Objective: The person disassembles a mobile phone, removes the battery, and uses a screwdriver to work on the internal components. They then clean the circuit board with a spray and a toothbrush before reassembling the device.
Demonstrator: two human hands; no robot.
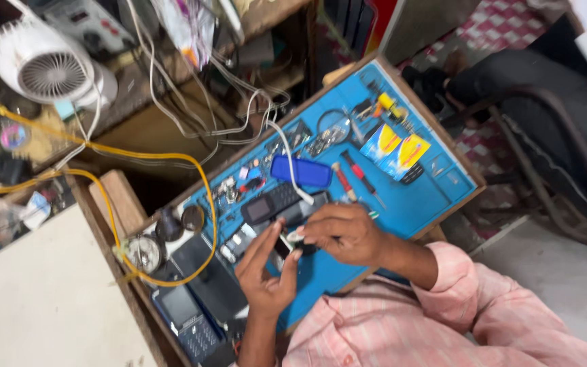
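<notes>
In the head view, the blue work mat (416, 204) holds two red-handled screwdrivers (354, 178), a blue case (301, 171) and a dark keypad phone (271, 202). Just below that phone, the left hand (266, 275) and right hand (343, 232) meet, fingertips pinching a small dark part (284, 243) between them, wrists angled inward over the mat.

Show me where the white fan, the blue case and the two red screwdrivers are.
white fan (52, 73), head view, on its round grille.
blue case (301, 171), head view, on its flat top.
red screwdrivers (342, 178), head view, on one handle.
</notes>
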